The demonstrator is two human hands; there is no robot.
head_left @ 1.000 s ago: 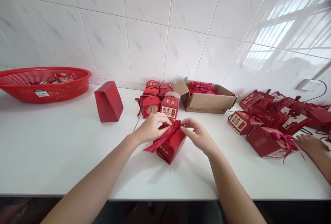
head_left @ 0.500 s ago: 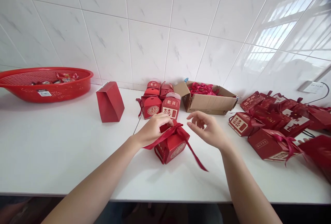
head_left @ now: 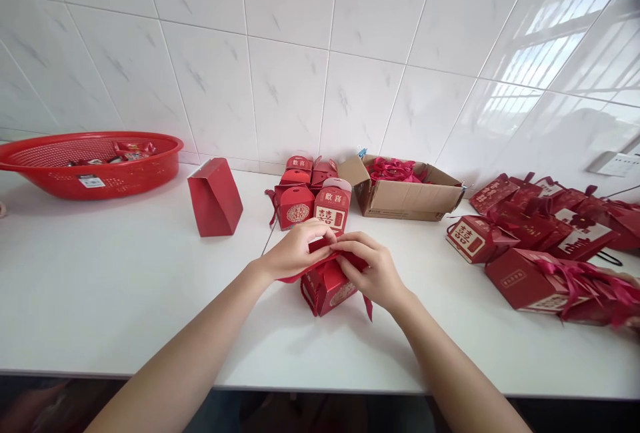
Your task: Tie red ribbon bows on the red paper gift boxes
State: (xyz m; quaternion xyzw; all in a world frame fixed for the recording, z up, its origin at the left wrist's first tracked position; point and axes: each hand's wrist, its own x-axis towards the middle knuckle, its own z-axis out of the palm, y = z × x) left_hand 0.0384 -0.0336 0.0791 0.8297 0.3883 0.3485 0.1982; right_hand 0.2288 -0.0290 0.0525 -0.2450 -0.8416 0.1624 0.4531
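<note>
A small red gift box [head_left: 325,291] with a gold round pattern stands on the white table in front of me. A red ribbon [head_left: 369,308] runs across its top, one tail hanging at the right side. My left hand [head_left: 303,246] is closed on the ribbon at the top left of the box. From the right, my right hand [head_left: 373,269] pinches the ribbon close by, its fingertips meeting those of the left hand. The fingers cover most of the ribbon's crossing and the box top.
Behind stand several small red boxes [head_left: 295,207] and a cardboard carton [head_left: 415,199] of red ribbons. A taller red box [head_left: 216,198] and a red plastic basket [head_left: 135,183] are at left. Many red gift boxes [head_left: 520,279] crowd the right, where another person's hand [head_left: 634,321] shows.
My right hand has moved left and down onto the ribbon, its fingers closing there. My left hand keeps its place. At far right, another person's hand and a beribboned box appear.
</note>
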